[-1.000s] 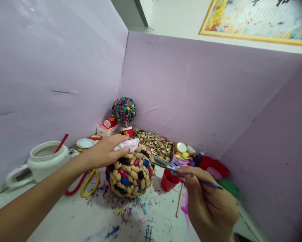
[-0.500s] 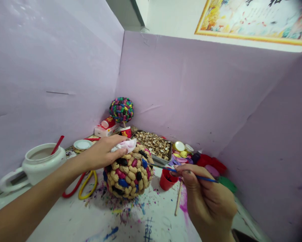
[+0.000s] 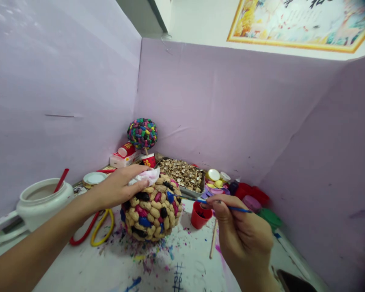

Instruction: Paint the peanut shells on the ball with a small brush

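A ball covered in peanut shells [image 3: 154,213] rests on the paint-spotted table, some shells painted blue, black or pink. My left hand [image 3: 129,184] lies over its upper left side, fingers closed on a crumpled white tissue [image 3: 147,176] pressed against the ball. In my right hand [image 3: 237,223] a thin blue paintbrush [image 3: 212,201] is pinched, its tip at a blue shell on the ball's right side. Just below the brush stands a red cup [image 3: 199,217] with dark paint inside.
A metal tray of shells [image 3: 182,172] sits behind the ball. Farther back stands a finished-looking multicoloured ball [image 3: 142,133] on a stick. At left are a white pot [image 3: 45,207] and scissors with red and yellow handles [image 3: 104,231]. A wooden stick [image 3: 213,239] lies near the cup.
The brush tip has come leftward onto the blue shell, touching or nearly touching it. The whole view has shifted slightly; my left hand keeps its place on the ball.
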{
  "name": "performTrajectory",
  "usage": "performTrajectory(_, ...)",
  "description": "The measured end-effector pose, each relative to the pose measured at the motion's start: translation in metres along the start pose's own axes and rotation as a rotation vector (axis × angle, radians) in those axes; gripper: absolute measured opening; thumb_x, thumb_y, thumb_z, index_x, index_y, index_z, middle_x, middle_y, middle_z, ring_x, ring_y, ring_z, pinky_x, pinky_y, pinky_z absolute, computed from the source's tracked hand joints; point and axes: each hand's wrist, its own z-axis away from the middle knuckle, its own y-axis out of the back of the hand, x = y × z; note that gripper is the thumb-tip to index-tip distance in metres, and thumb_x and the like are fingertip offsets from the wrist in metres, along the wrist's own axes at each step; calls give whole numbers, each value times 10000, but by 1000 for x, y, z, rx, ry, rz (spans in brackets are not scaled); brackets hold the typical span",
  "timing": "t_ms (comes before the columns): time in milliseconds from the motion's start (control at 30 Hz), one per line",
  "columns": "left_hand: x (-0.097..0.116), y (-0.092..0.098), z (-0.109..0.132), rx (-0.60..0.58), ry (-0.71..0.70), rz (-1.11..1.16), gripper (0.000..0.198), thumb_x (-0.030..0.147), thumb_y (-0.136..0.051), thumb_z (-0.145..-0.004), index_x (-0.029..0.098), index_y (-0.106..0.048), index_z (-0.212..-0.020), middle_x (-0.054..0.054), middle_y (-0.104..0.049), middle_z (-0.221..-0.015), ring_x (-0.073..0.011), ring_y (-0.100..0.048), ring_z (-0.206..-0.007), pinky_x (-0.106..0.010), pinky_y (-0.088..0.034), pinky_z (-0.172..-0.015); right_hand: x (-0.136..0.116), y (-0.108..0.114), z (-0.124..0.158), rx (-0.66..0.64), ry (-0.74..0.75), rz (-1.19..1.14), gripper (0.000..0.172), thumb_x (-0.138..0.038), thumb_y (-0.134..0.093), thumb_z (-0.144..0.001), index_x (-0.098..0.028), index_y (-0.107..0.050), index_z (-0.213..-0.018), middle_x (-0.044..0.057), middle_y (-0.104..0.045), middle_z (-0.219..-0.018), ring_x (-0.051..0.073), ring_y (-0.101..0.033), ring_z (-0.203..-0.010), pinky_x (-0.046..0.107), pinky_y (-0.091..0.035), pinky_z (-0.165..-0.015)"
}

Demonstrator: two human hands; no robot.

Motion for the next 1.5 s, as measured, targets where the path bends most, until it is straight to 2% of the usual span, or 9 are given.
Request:
performTrajectory(667,3,2,-1,-19,37,27,563,533,-386,-899,173,-586,-1283,-106,-613,-1340,-313,-554,-1213,-405,-435,-1011,-5,-3,-1,-16,-8,-22,138,-135,-508,-896,-199,-620,-848,-10,-711,-688,103,-687,-603,167,-514,-528)
performTrajectory(800,1,1,-1,-15,24,17,542,510,-392,-905,167,-592,-1274,-104,-618,-1335,-309,-557,-1210,-393,-437,-1007,-10,-3,-4,-29,30,-21,145,-116,-504,-885,-195,-610,-825,-21,-694,-656,85,-664,-566,149,-507,-525)
performTrajectory(967,0,1,-1,-19,35,31,537,504,-390,-914,162,-590,-1277,-105,-609,-1345,-302,-548,-1222,-391,-425,-1018,-13,-3,-5,-55,93,-38,145,-97,-494,-878,-191,-600,-847,-5,-703,-684,90,-676,-621,155,-528,-585)
performTrajectory(1133,2,1,0,-7,64,47,543,508,-402,-908,165,-583,-1289,-104,-614,-1340,-301,-550,-1220,-409,-415,-1033,-14,-2,-3,-80,134,-27,144,-100,-484,-887,-197,-589,-869,0,-696,-668,109,-672,-595,183,-528,-546)
performTrajectory(1500,3,1,0,-10,62,31,523,481,-390,-915,167,-578,-1289,-97,-603,-1357,-285,-543,-1234,-387,-420,-1027,-13,-3,-2,-68,102,-27,189,-85,-465,-882,-226,-590,-882,-18,-695,-674,112,-680,-589,187,-533,-534)
